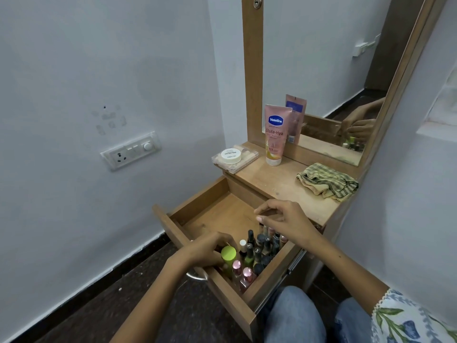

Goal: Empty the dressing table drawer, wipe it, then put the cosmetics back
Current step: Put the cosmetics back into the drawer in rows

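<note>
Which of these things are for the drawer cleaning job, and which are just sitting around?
For the job:
drawer
little bottles
green-capped bottle, held by the left hand
checked cloth
Vaseline tube
white jar

Just there:
mirror
wall socket
</note>
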`<state>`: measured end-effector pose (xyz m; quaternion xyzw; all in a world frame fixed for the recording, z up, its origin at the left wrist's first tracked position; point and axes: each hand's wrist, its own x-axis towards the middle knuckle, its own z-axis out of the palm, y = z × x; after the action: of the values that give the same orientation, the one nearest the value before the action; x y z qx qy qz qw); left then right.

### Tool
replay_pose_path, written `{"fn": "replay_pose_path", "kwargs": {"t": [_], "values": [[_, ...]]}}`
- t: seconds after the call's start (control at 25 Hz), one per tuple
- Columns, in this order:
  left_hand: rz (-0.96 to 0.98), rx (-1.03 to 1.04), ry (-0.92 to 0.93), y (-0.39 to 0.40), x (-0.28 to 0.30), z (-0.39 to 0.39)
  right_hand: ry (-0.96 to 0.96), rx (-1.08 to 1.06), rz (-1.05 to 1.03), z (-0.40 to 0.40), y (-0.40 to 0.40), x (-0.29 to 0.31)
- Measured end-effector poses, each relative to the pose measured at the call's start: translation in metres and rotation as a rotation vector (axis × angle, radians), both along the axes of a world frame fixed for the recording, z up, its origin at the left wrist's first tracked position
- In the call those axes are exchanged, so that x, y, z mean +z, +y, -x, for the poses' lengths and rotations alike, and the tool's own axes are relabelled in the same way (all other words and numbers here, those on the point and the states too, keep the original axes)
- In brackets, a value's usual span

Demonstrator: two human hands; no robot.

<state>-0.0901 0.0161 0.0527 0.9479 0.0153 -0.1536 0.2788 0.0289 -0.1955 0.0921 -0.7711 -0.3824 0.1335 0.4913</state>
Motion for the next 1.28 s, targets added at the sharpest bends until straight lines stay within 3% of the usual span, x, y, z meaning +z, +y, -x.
{"fn": "replay_pose_path", "kwargs": {"t": [0.24,0.4,0.52,0.72,0.84,1.08,1.16,1.28], "values": [[0.069,-0.046,0.073,0.002,0.013,0.000,-0.026,-0.011,0.008,0.001,-0.003,0.003],[0.088,-0.022,-0.029,-0.008,0.026,-0.008,-0.064,-0.045,-0.009,-0.007,-0.005,0.003],[0.021,0.069,-0.244,-0.021,0.038,-0.025,-0.221,-0.132,0.023,-0.034,-0.004,0.005],[0.070,0.211,-0.546,-0.042,0.060,-0.064,-0.663,-0.399,0.103,-0.101,0.015,0.034],[0.039,0.253,-0.565,-0.052,0.067,-0.082,-0.838,-0.490,0.131,-0.128,0.037,0.060],[0.032,0.341,-0.598,-0.065,0.070,-0.095,-1.009,-0.556,0.493,-0.154,0.070,0.079],[0.026,0.346,-0.594,-0.066,0.068,-0.095,-1.019,-0.589,0.495,-0.150,0.073,0.081],[0.033,0.368,-0.598,-0.065,0.063,-0.094,-1.014,-0.607,0.309,-0.134,0.069,0.093]]}}
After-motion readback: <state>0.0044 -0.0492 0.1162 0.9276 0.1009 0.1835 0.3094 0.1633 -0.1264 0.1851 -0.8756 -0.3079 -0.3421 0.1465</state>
